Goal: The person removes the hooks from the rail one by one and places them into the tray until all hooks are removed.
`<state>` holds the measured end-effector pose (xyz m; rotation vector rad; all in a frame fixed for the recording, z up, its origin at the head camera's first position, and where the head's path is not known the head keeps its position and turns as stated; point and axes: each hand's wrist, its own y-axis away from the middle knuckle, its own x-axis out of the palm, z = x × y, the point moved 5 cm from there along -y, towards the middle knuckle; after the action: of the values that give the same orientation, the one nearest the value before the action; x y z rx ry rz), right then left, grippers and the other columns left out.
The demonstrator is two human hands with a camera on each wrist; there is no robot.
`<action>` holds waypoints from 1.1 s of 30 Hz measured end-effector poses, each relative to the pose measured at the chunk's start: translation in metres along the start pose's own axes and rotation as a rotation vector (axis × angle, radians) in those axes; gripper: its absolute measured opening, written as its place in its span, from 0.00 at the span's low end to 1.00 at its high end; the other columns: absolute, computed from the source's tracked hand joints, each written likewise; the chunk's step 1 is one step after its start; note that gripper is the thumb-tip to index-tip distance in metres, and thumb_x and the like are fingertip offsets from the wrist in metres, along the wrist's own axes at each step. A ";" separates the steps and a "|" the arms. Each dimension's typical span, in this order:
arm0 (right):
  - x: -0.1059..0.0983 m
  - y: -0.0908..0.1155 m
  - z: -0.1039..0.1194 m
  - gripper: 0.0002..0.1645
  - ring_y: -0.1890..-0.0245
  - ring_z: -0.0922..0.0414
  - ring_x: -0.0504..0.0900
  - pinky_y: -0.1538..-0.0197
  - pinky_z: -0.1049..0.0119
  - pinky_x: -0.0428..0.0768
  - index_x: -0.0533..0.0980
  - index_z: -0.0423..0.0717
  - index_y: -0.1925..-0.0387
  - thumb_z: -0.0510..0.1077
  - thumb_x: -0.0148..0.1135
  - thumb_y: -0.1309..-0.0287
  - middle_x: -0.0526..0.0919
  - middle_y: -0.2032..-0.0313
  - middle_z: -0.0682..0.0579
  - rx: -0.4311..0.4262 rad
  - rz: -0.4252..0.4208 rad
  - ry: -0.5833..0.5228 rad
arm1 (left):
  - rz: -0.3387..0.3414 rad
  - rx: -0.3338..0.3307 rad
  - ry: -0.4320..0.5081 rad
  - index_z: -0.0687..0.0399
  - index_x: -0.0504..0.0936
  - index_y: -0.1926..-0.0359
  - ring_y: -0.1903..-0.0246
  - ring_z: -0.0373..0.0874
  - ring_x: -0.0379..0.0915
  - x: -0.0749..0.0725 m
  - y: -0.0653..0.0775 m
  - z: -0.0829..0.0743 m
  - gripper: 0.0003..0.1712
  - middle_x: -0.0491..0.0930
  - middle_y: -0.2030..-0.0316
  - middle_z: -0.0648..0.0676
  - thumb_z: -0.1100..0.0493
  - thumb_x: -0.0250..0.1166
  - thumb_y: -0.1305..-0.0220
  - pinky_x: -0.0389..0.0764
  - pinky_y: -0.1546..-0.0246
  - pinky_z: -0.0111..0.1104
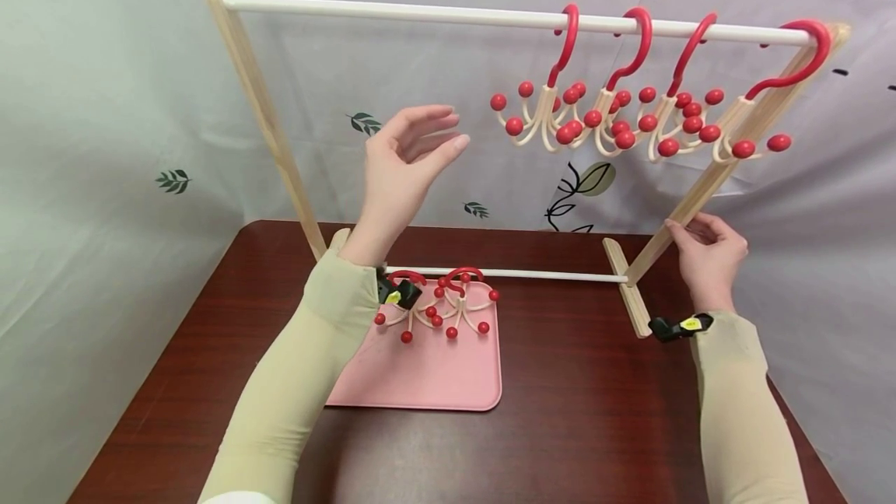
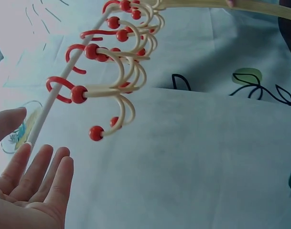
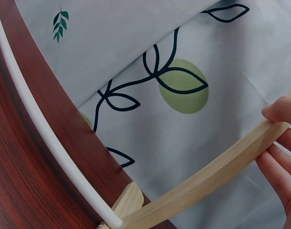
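My left hand (image 1: 413,154) is raised under the white top rail (image 1: 392,10) of a wooden rack, its fingers loosely bent and apart from the thumb, with nothing between them. To its right, several claw-shaped hangers with red hooks and red ball tips hang from the rail; the leftmost hanger (image 1: 546,111) is nearest. In the left wrist view the same hanger (image 2: 102,91) hangs beyond the fingertips. My right hand (image 1: 710,255) holds the rack's right post (image 1: 702,194) low down, thumb on one side and fingers on the other, as the right wrist view shows.
A pink tray (image 1: 434,379) lies on the dark red-brown table (image 1: 574,411), partly hidden by the left forearm. Two more hangers rest on it, one (image 1: 460,306) beside the other (image 1: 411,316). A white lower bar (image 1: 553,274) joins the rack's feet. Patterned cloth hangs behind.
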<state>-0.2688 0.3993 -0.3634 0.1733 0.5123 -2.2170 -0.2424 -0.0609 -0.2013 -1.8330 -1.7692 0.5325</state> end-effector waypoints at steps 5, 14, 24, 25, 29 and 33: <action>-0.001 0.000 0.000 0.25 0.63 0.70 0.84 0.59 0.81 0.80 0.84 0.41 0.47 0.47 0.78 0.44 0.85 0.63 0.64 -0.005 -0.004 -0.013 | 0.021 -0.002 -0.005 0.67 0.82 0.46 0.49 0.46 0.82 0.016 -0.014 -0.011 0.20 0.85 0.51 0.57 0.68 0.73 0.38 0.81 0.44 0.38; -0.002 0.001 -0.001 0.24 0.64 0.70 0.84 0.60 0.81 0.79 0.84 0.41 0.48 0.46 0.78 0.45 0.85 0.64 0.65 -0.018 -0.006 -0.029 | 0.073 -0.041 -0.076 0.59 0.82 0.43 0.49 0.42 0.81 0.049 -0.046 -0.006 0.24 0.84 0.48 0.51 0.62 0.77 0.40 0.79 0.46 0.28; 0.000 0.000 -0.001 0.23 0.63 0.70 0.84 0.59 0.81 0.79 0.84 0.40 0.48 0.45 0.77 0.44 0.85 0.64 0.65 -0.032 -0.005 -0.027 | 0.080 -0.123 -0.102 0.52 0.84 0.44 0.54 0.37 0.82 0.079 -0.071 -0.003 0.25 0.85 0.51 0.47 0.59 0.80 0.44 0.78 0.50 0.24; 0.000 0.000 0.000 0.23 0.63 0.71 0.84 0.59 0.81 0.79 0.84 0.40 0.48 0.45 0.77 0.44 0.85 0.64 0.65 -0.032 -0.004 -0.026 | 0.078 -0.128 -0.107 0.52 0.84 0.44 0.54 0.37 0.82 0.081 -0.073 -0.004 0.25 0.85 0.51 0.47 0.59 0.80 0.44 0.78 0.50 0.23; 0.001 -0.001 0.000 0.24 0.62 0.70 0.84 0.58 0.81 0.80 0.84 0.41 0.47 0.45 0.77 0.44 0.85 0.63 0.64 -0.024 0.000 -0.023 | 0.067 -0.137 -0.121 0.52 0.85 0.45 0.55 0.36 0.82 0.088 -0.078 -0.002 0.25 0.85 0.52 0.47 0.59 0.80 0.44 0.78 0.51 0.22; 0.001 -0.001 -0.001 0.24 0.62 0.69 0.84 0.58 0.81 0.80 0.84 0.41 0.47 0.45 0.77 0.44 0.85 0.62 0.63 -0.012 0.001 -0.030 | 0.057 -0.143 -0.155 0.52 0.85 0.46 0.58 0.35 0.83 0.094 -0.083 0.002 0.24 0.85 0.53 0.47 0.58 0.80 0.44 0.78 0.52 0.21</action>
<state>-0.2701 0.3998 -0.3639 0.1341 0.5093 -2.2114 -0.3023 0.0324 -0.1440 -1.9917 -1.9047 0.5982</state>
